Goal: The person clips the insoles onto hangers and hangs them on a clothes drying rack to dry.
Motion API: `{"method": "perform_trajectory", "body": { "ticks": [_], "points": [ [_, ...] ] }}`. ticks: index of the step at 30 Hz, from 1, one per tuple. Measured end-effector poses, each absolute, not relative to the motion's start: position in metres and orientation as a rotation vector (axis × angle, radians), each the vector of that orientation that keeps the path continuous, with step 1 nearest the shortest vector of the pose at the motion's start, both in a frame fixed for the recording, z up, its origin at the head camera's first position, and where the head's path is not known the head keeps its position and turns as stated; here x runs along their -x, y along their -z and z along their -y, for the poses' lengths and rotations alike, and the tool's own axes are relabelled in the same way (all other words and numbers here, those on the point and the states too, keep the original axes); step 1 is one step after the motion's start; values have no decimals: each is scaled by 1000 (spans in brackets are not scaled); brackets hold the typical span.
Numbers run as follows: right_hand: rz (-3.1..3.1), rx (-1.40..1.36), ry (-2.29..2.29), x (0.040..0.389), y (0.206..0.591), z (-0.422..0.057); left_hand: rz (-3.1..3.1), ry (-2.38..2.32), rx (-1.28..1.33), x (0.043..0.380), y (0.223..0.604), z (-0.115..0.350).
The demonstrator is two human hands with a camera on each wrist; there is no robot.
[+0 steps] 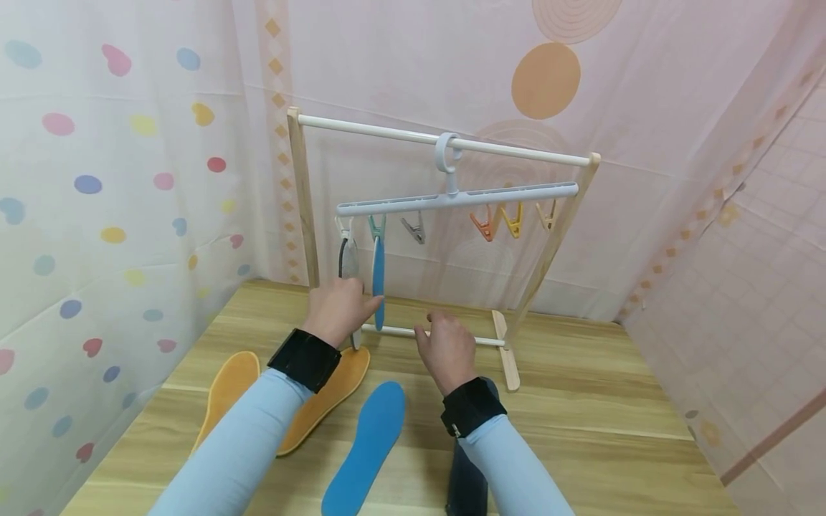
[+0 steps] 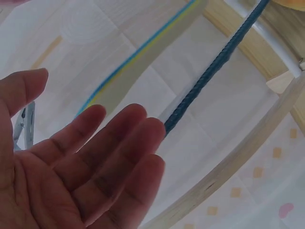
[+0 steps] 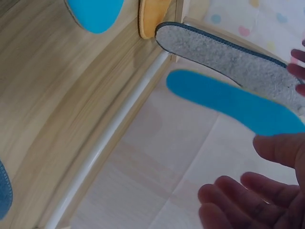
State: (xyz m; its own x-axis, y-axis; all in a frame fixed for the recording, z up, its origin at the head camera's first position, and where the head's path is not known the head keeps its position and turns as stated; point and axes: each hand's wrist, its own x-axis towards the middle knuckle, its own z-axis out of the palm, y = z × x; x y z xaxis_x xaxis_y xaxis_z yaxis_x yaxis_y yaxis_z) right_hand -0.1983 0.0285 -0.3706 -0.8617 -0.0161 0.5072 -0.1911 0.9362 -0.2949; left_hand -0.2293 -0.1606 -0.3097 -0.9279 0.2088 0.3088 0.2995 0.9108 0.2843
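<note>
A blue insole (image 1: pixel 378 279) hangs from a green clip (image 1: pixel 377 227) on a pale hanger (image 1: pixel 400 206). To its left, a grey fleecy insole (image 3: pixel 214 55) with a dark edge hangs from a white clip (image 1: pixel 345 229). My left hand (image 1: pixel 338 308) is close to both hanging insoles, its fingers relaxed and gripping neither; in its wrist view the palm (image 2: pixel 43 191) holds nothing. My right hand (image 1: pixel 448 351) hovers in front of the lower bar, right of the blue insole, fingers loosely bent with nothing between them.
A wooden rack (image 1: pixel 302 193) with white bars carries the hanger. Grey (image 1: pixel 415 229), orange (image 1: pixel 482 226), yellow (image 1: pixel 513 221) and beige clips (image 1: pixel 547 215) hang unused. Two orange insoles (image 1: pixel 335 390), a blue insole (image 1: pixel 371 444) and a dark insole (image 1: pixel 467 484) lie on the table (image 1: pixel 594 416).
</note>
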Motion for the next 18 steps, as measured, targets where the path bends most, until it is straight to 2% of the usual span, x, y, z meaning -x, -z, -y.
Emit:
{"method": "perform_trajectory", "body": {
  "ticks": [18],
  "points": [
    [2799, -67, -511, 189, 388, -57, 2917, 474, 394, 219, 355, 170]
  ]
}}
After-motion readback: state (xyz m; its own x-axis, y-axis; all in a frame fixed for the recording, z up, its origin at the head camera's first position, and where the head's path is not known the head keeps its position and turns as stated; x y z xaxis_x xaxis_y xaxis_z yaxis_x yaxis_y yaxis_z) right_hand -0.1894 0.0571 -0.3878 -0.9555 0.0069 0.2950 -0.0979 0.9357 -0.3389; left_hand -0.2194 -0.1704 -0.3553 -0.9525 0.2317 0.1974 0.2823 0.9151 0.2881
